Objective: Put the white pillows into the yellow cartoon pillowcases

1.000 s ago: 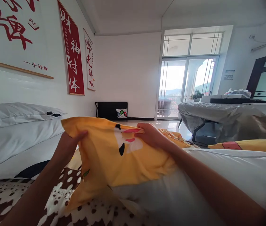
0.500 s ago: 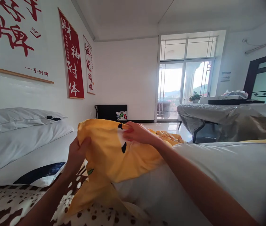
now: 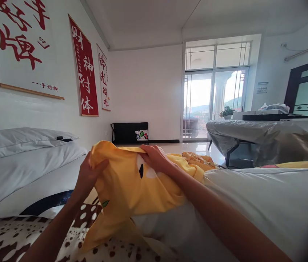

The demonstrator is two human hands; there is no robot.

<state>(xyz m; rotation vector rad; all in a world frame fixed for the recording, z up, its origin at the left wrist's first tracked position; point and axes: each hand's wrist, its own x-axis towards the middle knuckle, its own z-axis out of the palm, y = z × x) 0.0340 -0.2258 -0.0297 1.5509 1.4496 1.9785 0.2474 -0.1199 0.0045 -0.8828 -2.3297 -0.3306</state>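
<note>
Here, in the head view, both hands grip a yellow cloth (image 3: pixel 123 178), which is raised in front of the person, over a brown-and-white spotted cover (image 3: pixel 6 234). The left hand (image 3: pixel 90 174) is closed on the cloth's upper left corner, thumb across the near face, the other fingers mostly hidden behind it. The right hand (image 3: pixel 155 158) is bent over the top edge further along, its fingers pinched down on the fabric beside a white patch with a black mark; its fingertips are partly out of sight. Between the two hands the top edge sags slightly, and the lower left part hangs in folds down to the spotted cover, a small green leaf print near its side.

The cloth's lower right edge lies against whitish fabric under the right forearm. A white pillow (image 3: pixel 263 193) lies to the right of that forearm, and crumpled yellow fabric (image 3: pixel 199 160) sits beyond the cloth. On the left, white pillows (image 3: pixel 34 163) are stacked near the wall. Further off, a plastic-covered surface (image 3: pixel 252 131) carries a potted plant (image 3: pixel 227 112).
</note>
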